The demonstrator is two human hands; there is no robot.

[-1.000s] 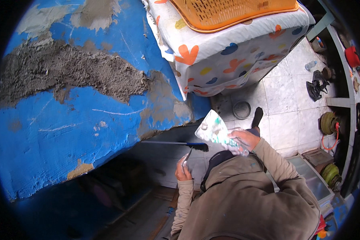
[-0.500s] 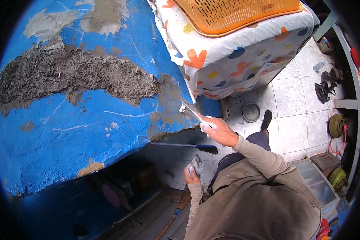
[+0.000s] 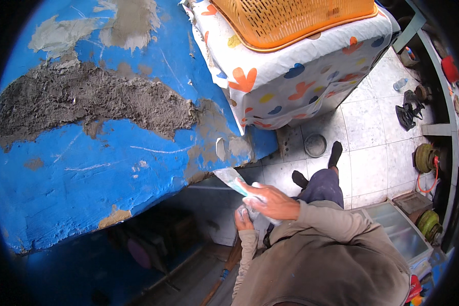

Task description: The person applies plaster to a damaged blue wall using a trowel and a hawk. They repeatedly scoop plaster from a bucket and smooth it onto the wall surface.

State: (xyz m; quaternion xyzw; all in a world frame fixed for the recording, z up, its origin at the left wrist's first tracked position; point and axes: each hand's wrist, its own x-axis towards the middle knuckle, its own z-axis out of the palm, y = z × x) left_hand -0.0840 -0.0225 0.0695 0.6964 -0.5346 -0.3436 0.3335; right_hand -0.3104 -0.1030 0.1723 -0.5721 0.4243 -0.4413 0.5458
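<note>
Blade (image 3: 231, 179) withdrew from blue surface (image 3: 112, 145); hands (image 3: 274, 202) curl above tiles (image 3: 362, 127), right gripping it, left's (image 3: 243, 221) hold unclear.

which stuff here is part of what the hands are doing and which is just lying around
Seemingly in use:
- flat pale tool, held in the right hand
- left hand, close by, grip unclear
- blue surface with its grey patch and white dab

Probably just lying about:
- orange basket on the patterned cloth
- clear bottle
- black bundle
</note>
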